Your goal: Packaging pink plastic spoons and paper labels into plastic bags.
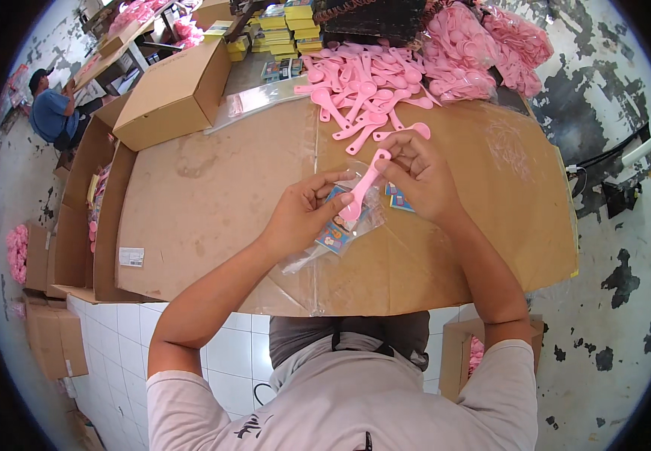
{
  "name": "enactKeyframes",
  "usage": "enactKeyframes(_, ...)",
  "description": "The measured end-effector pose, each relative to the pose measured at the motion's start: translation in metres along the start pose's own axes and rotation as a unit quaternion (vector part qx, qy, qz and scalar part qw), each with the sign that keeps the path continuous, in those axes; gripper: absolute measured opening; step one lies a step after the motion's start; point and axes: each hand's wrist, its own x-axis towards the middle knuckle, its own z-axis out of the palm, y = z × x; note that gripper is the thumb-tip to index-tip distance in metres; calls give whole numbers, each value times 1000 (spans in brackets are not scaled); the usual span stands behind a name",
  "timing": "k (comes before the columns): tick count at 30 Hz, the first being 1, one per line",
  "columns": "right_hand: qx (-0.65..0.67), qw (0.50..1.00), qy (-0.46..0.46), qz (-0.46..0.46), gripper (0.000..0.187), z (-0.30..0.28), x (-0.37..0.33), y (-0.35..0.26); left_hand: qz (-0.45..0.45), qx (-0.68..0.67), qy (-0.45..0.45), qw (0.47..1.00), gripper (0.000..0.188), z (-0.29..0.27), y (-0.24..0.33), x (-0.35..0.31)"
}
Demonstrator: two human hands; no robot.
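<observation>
A pink measuring spoon slants over the cardboard-covered table, handle end up and bowl toward me. My right hand pinches the handle end between thumb and fingers. At the bowl end, my left hand is closed on the edge of a clear plastic bag, its thumb close to the spoon's bowl. A colourful printed card shows through the bag's film. Beneath my right hand another blue printed card lies on the table, partly covered. Whether the bowl is inside the bag, I cannot tell.
Beyond my hands spreads a heap of loose pink spoons, beside bagged pink spoons. A closed cardboard box and yellow card stacks stand at the far left. An open carton adjoins the table's left edge. Another person sits far left.
</observation>
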Motion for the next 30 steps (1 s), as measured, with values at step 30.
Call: enactKeyframes(30,-508,832,-91,-201,17,25,8,-112,253,114,-4,961,53,6,41,-18)
